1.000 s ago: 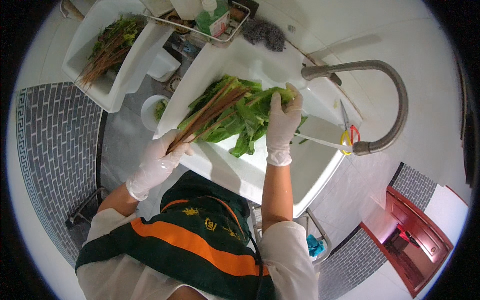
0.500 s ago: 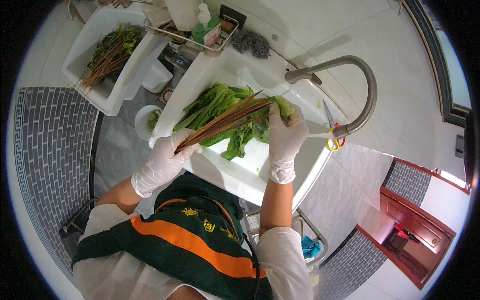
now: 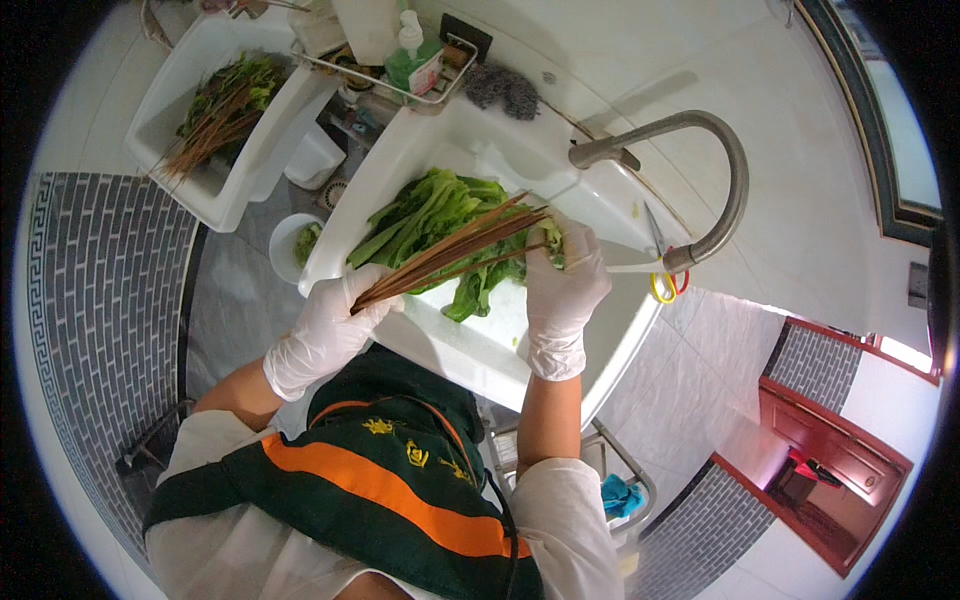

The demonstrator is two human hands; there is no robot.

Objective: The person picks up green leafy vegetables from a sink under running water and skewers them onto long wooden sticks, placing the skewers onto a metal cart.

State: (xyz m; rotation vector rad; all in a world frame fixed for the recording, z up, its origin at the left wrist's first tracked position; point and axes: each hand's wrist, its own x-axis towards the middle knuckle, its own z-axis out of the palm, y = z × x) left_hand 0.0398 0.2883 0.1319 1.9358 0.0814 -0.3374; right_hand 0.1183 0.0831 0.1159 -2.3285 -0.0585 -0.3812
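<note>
A green soap bottle (image 3: 408, 70) (pump-topped) stands near grey scourers (image 3: 502, 90).

Left hand (image 3: 338, 312) grips brown sticks (image 3: 450, 252), right hand (image 3: 566, 285) at far end; greens (image 3: 422, 212) in sink (image 3: 460, 352).

Thin brown sticks (image 3: 450, 250) are held bundled and aslant from the near left corner of the white sink (image 3: 465, 352); leafy greens (image 3: 420, 208) are heaped toward its left edge.

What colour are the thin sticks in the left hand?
The sticks are brown, best seen in the head view.
</note>
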